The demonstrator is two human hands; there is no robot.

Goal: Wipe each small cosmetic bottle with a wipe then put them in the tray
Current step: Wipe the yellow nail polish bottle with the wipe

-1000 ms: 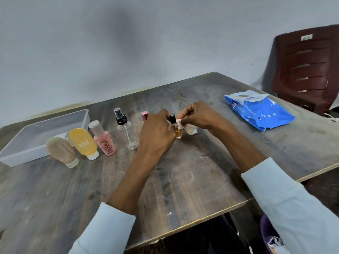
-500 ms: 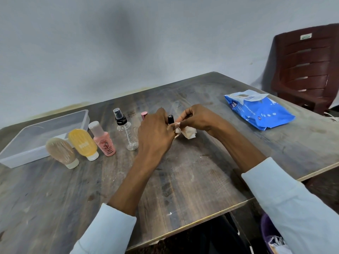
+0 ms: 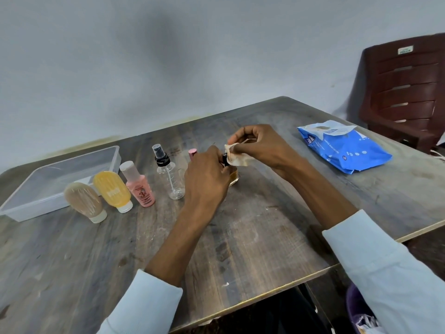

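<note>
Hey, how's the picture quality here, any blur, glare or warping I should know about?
Head view: soft, even light, no harsh glare; wide-angle warping bends the table edges; the left hand hides most of the amber bottle; the wipe reads clearly.

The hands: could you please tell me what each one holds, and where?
Left hand grips the small amber bottle around its body; right hand pinches the wipe against its black cap.

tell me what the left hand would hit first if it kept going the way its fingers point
Likely nothing new: the left hand already grips the small amber glass bottle with the black cap. Just beyond lies the white wipe; depth is unclear.
</note>
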